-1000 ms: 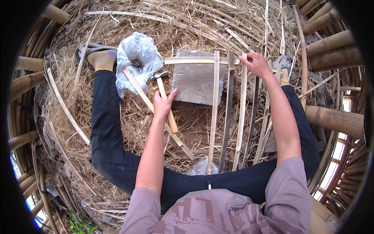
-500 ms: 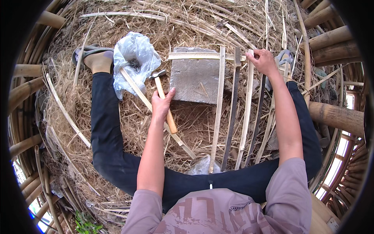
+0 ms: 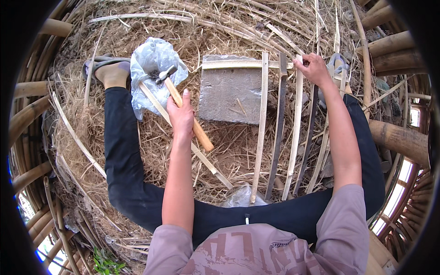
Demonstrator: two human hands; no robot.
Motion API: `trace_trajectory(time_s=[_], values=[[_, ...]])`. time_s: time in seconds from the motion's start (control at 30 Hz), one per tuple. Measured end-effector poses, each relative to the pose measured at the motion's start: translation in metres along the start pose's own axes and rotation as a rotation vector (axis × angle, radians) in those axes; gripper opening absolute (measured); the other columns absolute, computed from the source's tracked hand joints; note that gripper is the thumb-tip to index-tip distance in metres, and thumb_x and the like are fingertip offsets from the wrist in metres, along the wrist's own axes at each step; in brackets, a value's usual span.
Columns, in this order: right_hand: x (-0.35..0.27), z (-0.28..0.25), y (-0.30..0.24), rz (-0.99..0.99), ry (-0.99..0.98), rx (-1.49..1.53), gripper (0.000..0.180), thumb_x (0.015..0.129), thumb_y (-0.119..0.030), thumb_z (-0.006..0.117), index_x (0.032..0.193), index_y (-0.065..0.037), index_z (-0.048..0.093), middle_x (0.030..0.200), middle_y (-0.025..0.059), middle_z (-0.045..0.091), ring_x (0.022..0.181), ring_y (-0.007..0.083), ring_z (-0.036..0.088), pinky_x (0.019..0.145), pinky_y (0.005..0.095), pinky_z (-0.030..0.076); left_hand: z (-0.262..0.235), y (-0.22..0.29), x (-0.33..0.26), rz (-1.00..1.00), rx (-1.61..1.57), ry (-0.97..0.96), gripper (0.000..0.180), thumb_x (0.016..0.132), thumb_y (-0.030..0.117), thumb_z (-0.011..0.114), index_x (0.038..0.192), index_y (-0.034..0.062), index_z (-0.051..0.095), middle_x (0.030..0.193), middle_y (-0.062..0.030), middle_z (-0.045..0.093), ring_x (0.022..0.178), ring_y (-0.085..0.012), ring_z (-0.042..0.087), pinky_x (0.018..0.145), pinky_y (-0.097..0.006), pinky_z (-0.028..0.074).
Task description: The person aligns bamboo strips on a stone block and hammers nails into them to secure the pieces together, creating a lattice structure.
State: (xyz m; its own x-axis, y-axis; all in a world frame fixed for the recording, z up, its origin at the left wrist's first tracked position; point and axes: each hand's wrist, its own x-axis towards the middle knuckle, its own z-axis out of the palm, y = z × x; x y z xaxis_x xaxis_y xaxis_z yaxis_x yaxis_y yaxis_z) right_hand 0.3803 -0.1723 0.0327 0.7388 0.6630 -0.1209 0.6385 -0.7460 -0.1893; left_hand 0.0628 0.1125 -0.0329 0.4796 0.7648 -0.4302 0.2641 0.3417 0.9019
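My left hand [image 3: 182, 117] is closed round the wooden handle of a hammer [image 3: 202, 135], its metal head up and to the left, over the edge of a crumpled clear plastic bag [image 3: 158, 52]. Small dark pieces, perhaps nails, show in the bag's mouth. With bent fingers my right hand [image 3: 316, 70] pinches the top end of a pale bamboo strip [image 3: 293, 133], near the right end of a crosswise bamboo strip [image 3: 224, 65]. That crosswise strip lies along the far edge of a grey concrete block [image 3: 227, 94]. Other strips [image 3: 260, 123] run from it toward my lap.
Dry straw and shavings [image 3: 82, 114] cover the ground. A loose strip [image 3: 158, 106] slants from the bag toward my legs, which are spread around the work. Thick bamboo poles [image 3: 398, 141] stand close on both sides. A clear plastic piece [image 3: 243, 196] lies by my lap.
My left hand has moved up and to the left with the hammer, bringing its head over the bag. My right hand keeps its pinch at the strip's end.
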Motion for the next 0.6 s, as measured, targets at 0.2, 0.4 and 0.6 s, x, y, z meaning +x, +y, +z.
trace_trajectory(time_s=[0.2,0.4,0.6], values=[[0.001,0.007,-0.002,-0.022,0.058,-0.011,0.055,0.088,-0.051,0.065,0.091,0.004,0.073,0.089,0.0238,0.069,0.089,0.0375,0.065,0.083,0.0445,0.051,0.031,0.01,0.001,0.007,0.156,-0.001,0.037,0.093,0.034,0.071,0.099,0.0042,0.05,0.067,0.0009,0.049,0.049,-0.0087,0.046,0.044,-0.026,0.04],[0.004,0.01,0.001,-0.106,0.065,-0.02,0.057,0.089,-0.053,0.062,0.087,0.003,0.071,0.085,0.0217,0.068,0.087,0.0358,0.065,0.079,0.0451,0.051,0.051,0.033,0.011,0.007,0.191,-0.054,0.04,0.091,0.035,0.072,0.1,0.0003,0.055,0.071,-0.0051,0.058,0.055,-0.0137,0.056,0.05,-0.032,0.047],[0.004,0.007,-0.012,-0.005,0.07,-0.046,0.059,0.09,-0.063,0.057,0.097,-0.005,0.065,0.087,0.0165,0.066,0.092,0.0311,0.064,0.08,0.0435,0.051,0.055,0.026,0.005,0.035,0.184,-0.092,0.034,0.095,0.032,0.068,0.098,0.0014,0.054,0.069,-0.0035,0.056,0.052,-0.0112,0.054,0.046,-0.028,0.045]])
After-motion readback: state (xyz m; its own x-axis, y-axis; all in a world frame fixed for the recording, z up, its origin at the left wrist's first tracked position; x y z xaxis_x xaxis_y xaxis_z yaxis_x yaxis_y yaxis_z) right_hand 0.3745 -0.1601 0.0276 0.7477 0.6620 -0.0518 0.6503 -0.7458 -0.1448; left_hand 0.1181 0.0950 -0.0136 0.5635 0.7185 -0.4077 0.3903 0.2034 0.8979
